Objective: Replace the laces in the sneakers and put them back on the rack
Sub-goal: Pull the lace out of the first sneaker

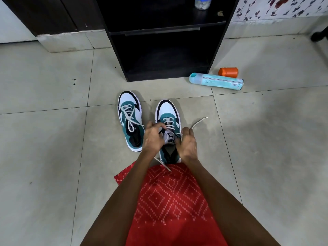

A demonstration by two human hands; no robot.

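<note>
Two teal, white and black sneakers stand side by side on the tiled floor. The left sneaker (130, 119) is laced with a white lace. The right sneaker (168, 114) is laced partway up. My left hand (153, 137) pinches the lace at the left side of its tongue. My right hand (188, 142) grips the other part of the lace (198, 122), whose free end sticks out to the right. Another lace end (163, 165) trails near my lap. The black rack (165, 71) stands just behind the sneakers.
A teal spray can (216, 82) lies on the floor right of the rack, with an orange cup (228, 72) behind it. A jar (202, 2) sits on the rack's upper shelf. Red patterned cloth (170, 201) covers my lap.
</note>
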